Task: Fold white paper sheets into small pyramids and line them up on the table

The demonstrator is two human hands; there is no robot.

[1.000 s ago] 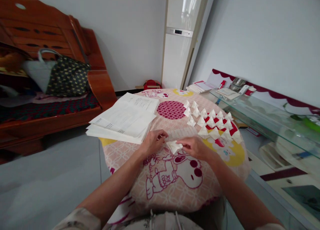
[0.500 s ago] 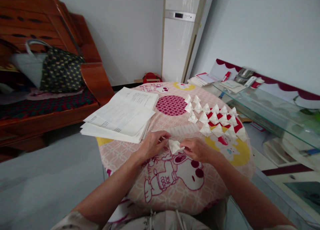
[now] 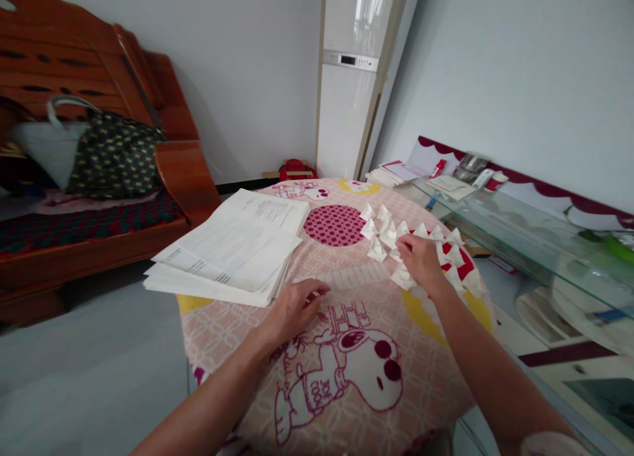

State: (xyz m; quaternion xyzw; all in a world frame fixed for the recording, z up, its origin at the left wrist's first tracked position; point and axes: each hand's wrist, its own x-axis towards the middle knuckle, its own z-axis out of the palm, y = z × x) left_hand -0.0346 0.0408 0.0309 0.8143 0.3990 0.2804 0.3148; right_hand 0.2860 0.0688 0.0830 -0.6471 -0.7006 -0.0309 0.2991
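My left hand (image 3: 300, 304) rests low over the patterned tablecloth (image 3: 232, 337), to the right of a paper stack (image 3: 222, 245). Its fingers are loosely curved, thumb apart, with nothing in them. My right hand (image 3: 420, 258) reaches over the group of white folded paper pieces (image 3: 376, 249). Its fingertips are pinched at a folded paper piece (image 3: 391, 234) on the near left side of the group; the fingers partly hide it. The hand also covers some of the pieces behind it. A pale printed strip (image 3: 354, 278) lies between my hands.
A glass shelf unit (image 3: 525, 245) runs along the right side, holding papers, a metal container and small items. A wooden bench (image 3: 183, 172) with bags (image 3: 116, 156) stands left. A tall white cabinet-like appliance (image 3: 347, 113) is in the corner.
Both hands were together on one folded paper piece near the table's middle. My right hand has moved forward and right to the group, and my left has let go. The view has tilted up slightly.
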